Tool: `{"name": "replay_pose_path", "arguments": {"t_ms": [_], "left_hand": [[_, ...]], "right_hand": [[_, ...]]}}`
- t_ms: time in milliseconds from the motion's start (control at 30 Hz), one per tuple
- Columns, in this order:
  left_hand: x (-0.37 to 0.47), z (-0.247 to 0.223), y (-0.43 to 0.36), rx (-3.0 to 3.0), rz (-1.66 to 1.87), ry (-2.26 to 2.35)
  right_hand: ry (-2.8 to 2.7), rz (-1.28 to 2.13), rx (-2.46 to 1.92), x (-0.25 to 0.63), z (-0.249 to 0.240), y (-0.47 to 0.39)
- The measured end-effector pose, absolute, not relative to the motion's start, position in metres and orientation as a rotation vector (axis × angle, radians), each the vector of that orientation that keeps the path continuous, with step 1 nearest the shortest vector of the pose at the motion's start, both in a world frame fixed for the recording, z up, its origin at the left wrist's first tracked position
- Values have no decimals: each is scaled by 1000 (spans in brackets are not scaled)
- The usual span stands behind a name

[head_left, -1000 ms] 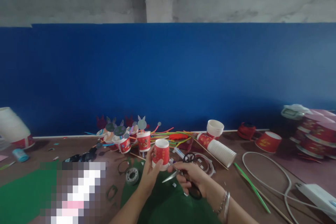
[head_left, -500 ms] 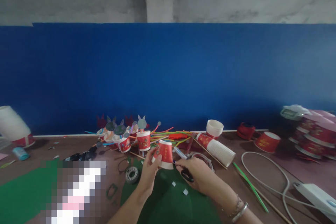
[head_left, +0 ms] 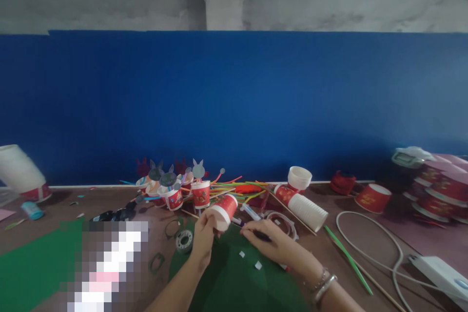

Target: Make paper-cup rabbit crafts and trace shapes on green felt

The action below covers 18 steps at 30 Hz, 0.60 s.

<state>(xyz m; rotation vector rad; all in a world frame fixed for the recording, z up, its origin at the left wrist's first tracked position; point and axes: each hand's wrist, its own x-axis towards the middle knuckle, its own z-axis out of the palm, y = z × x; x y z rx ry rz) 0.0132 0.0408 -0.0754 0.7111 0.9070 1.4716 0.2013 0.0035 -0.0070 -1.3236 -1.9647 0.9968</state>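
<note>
My left hand [head_left: 204, 236] is closed on the rim of a red paper cup [head_left: 224, 209] with a white band. The cup is tilted, its open mouth turned down toward me. Close by on the right, my right hand [head_left: 268, 239] is closed around black-handled scissors [head_left: 262, 236], whose blades are hidden. A marker with a purple end [head_left: 237, 222] lies between the cup and my right fingertips. Under both hands spreads a dark green mat [head_left: 237, 282] with small white scraps [head_left: 258, 265] on it.
Several decorated cups [head_left: 201, 194] stand behind my left hand, beside coloured sticks [head_left: 223, 186]. A tape roll [head_left: 184, 241] lies left of my wrist. Stacked cups [head_left: 307, 210], a white cable [head_left: 365, 214] and a power strip [head_left: 438, 273] are to the right.
The cup has gone from upside down to tilted, with its mouth turned toward me. My right hand has drawn slightly away from it, and more of the marker shows.
</note>
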Motion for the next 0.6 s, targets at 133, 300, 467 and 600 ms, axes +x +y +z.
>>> {"name": "replay_pose_path", "arguments": {"t_ms": [133, 300, 467, 600], "left_hand": [[9, -74, 42, 654, 1429, 895], [13, -65, 32, 642, 1179, 783], [15, -63, 26, 592, 1072, 699], [24, -63, 20, 695, 1196, 534]], "right_hand": [[-1766, 850, -1345, 205, 3, 6], [-1226, 1104, -1404, 190, -10, 18], [-1078, 1441, -1428, 176, -26, 15], [-1127, 1328, -1447, 165, -34, 12]]}}
